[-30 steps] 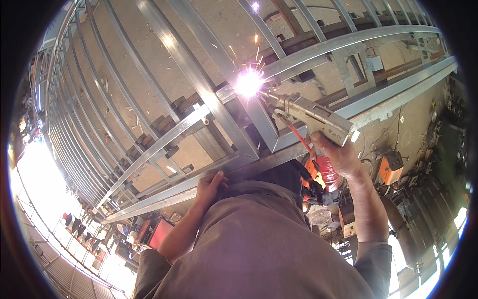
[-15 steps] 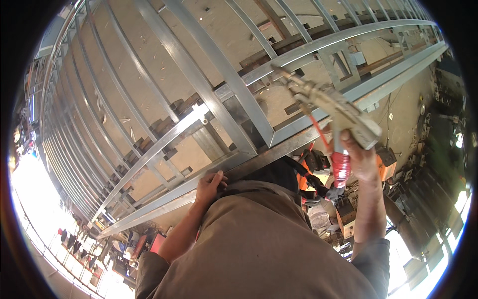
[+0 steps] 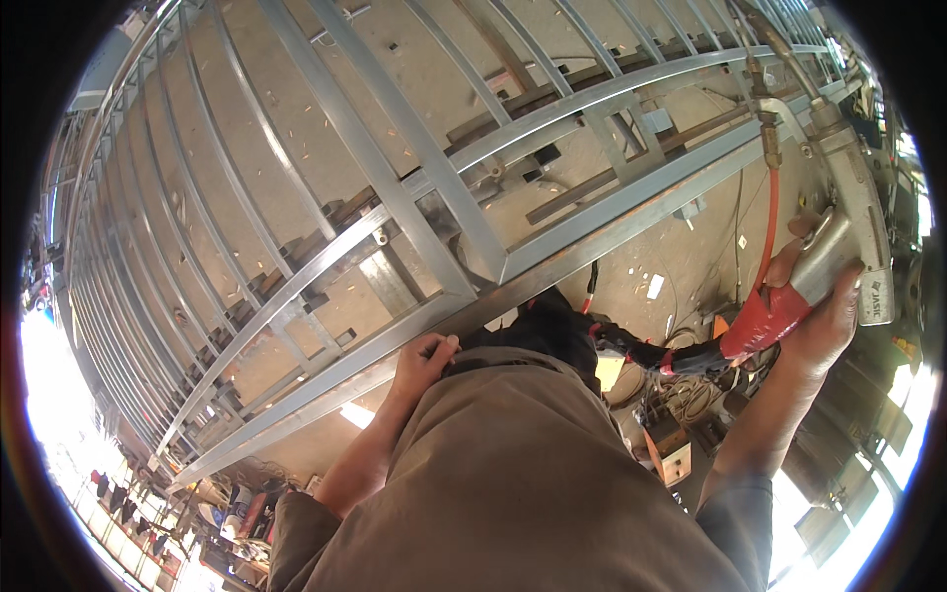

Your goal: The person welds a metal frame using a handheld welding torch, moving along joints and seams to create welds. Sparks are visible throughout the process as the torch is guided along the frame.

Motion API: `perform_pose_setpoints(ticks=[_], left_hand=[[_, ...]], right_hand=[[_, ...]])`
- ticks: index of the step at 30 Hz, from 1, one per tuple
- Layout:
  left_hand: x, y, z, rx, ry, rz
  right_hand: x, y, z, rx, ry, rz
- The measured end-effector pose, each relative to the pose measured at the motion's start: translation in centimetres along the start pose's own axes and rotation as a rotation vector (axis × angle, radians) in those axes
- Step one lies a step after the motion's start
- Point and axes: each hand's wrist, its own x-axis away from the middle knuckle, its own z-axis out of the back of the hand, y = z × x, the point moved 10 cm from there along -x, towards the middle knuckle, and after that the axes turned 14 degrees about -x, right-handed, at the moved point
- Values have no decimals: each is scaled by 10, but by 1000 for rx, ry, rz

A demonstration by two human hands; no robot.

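My right hand is wrapped round the red-taped handle of a metal welding gun, held out at the right. Its nozzle points up and away, past the right part of the frame. A thin red hose runs along it, and a black sleeved cable trails from the grip toward my waist. Against my belly, close to the near rail of a grey metal frame, my left hand is loosely closed. Nothing shows in it; its inner fingers are partly hidden.
The frame's long parallel bars spread across the far side and left, above a dusty floor with scattered scraps. An orange-sided box and coiled cables lie at my lower right. More workshop gear stands at lower left.
My right hand has carried the welding gun from over the frame's near rail out to the right, and the gun now points more upward. The view has shifted slightly; my left hand stays at my belly.
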Motion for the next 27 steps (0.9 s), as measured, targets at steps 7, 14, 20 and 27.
perform_pose_setpoints(ticks=[7,14,20,27], left_hand=[[-18,67,-72,24,60,-43],[-54,147,-168,159,139,-95],[-113,239,-151,-117,432,-287],[-239,299,-152,-548,562,-146]], right_hand=[[-60,-49,91,-181,-27,59],[-101,-122,248,-184,131,148],[-58,-171,322,-50,267,210],[-13,-266,376,118,388,346]])
